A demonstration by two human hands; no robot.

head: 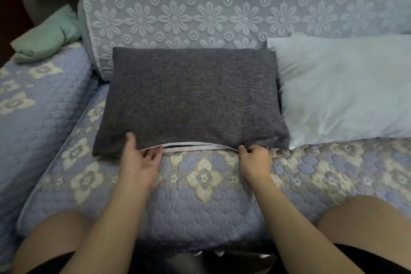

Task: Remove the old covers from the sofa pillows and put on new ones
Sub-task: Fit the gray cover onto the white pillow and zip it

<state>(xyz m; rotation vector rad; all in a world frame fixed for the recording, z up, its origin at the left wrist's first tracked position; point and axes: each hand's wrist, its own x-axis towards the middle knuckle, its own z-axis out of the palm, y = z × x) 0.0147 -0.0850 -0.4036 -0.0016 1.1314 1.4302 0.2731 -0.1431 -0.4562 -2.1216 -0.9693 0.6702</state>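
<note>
- Fingers (249, 150) of the right hand (255, 162) are pinched on the near edge of the grey pillow cover (189, 95), at its zipper opening (186, 146).
- The left hand (139, 162) is spread loose, fingertips touching that same edge.
- The covered pillow lies flat on the quilted sofa seat (200, 196).
- A bare white pillow (344, 91) lies touching it on the right.
- A green cloth (46, 38) sits on the armrest.

Left hand (142, 158) open, fingers spread, right hand (255, 158) pinched closed (both arms extended)
</note>
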